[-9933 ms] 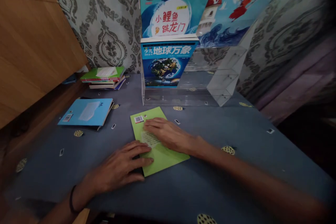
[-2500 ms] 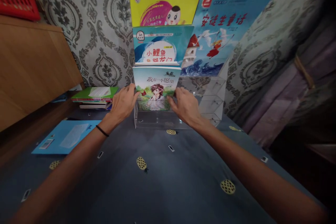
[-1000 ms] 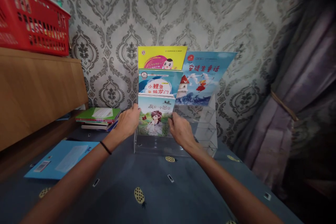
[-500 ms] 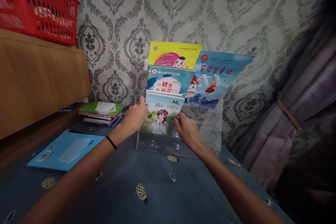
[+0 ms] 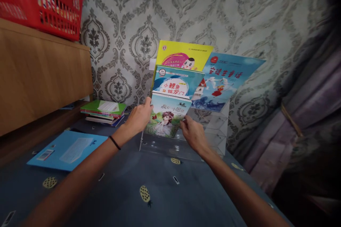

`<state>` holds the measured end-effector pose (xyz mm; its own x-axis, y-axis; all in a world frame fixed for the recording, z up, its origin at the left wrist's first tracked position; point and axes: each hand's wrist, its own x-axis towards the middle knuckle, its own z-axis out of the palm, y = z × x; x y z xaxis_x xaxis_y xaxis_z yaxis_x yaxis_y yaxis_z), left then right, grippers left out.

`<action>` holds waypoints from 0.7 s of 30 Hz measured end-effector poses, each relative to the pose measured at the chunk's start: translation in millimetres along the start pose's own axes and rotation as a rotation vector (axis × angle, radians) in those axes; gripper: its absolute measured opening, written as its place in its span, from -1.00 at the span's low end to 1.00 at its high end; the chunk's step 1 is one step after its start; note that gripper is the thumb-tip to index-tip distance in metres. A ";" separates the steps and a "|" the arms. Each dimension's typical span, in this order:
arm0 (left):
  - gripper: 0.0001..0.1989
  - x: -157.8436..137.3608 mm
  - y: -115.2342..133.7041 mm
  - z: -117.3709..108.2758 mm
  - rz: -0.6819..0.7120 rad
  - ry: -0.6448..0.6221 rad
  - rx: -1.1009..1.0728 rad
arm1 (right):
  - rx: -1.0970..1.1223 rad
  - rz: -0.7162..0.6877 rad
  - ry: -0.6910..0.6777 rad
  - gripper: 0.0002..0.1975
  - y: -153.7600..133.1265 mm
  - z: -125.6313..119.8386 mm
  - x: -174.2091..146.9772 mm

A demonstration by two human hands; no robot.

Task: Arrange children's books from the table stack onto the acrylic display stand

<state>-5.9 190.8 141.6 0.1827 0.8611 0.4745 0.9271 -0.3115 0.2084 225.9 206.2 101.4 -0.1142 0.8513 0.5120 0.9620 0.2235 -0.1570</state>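
A small children's book (image 5: 166,122) with a girl on its cover stands tilted back at the lower left of a clear acrylic book rack (image 5: 170,148). My left hand (image 5: 140,115) grips its left edge, fingers closed. On its right edge, my right hand (image 5: 195,133) pinches the cover near the middle. Behind it rises a teal book (image 5: 173,81) with a white circle, and behind that a yellow book (image 5: 185,51). To the right, a blue fairy-tale book (image 5: 223,81) leans in the rack. The small book's lower edge meets the rack's front tiers.
A blue book (image 5: 66,150) lies back-cover up on the dark patterned cloth (image 5: 114,191). Behind it is a stack of books (image 5: 103,111). At left stands a wooden cabinet (image 5: 45,78) carrying a red basket (image 5: 53,7). A tied curtain (image 5: 277,138) hangs at right.
The view has shifted slightly, so the rack and books appear a little further right. Both hands keep their hold on the small book, which stays at the front of the rack.
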 end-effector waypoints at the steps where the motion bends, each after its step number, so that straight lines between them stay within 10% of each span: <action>1: -0.80 -0.4 0.1 -0.3 -0.010 -0.002 -0.008 | 0.020 -0.007 0.011 -0.81 1.9 1.3 0.3; 21: -0.76 -12.0 -5.3 -5.8 -0.014 -0.045 -0.086 | 0.190 -0.009 0.014 -0.66 9.9 0.6 -2.8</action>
<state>-14.9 179.8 139.8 0.1865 0.8820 0.4327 0.8985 -0.3313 0.2880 235.6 206.3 97.9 -0.1178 0.8425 0.5257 0.8966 0.3178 -0.3084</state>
